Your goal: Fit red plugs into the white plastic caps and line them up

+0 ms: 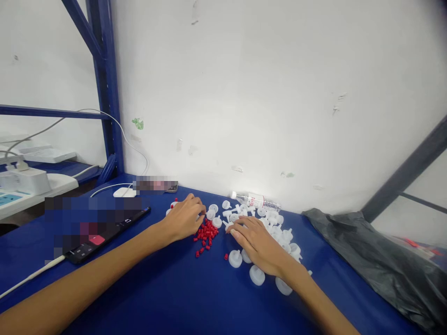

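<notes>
My left hand (186, 217) is above the left edge of a pile of small red caps (206, 232), its fingers curled down and pinched together; what lies between them is hidden. Several white plastic nozzle caps (217, 222), round with a thin spout, lie just right of its fingertips. Behind this hand, a few white pieces with red tips (172, 205) show in part. My right hand (254, 241) rests low over the left side of a heap of white nozzle caps (279, 232). Its thumb and index finger close on the spout of one white nozzle cap (226, 225).
A clear plastic bottle (256, 200) lies against the wall behind the heap. On the left are a phone (115, 232) with a cable, another phone (171, 187) and a white charger (125, 192). A dark plastic bag (377, 260) covers the right side of the blue table (167, 293).
</notes>
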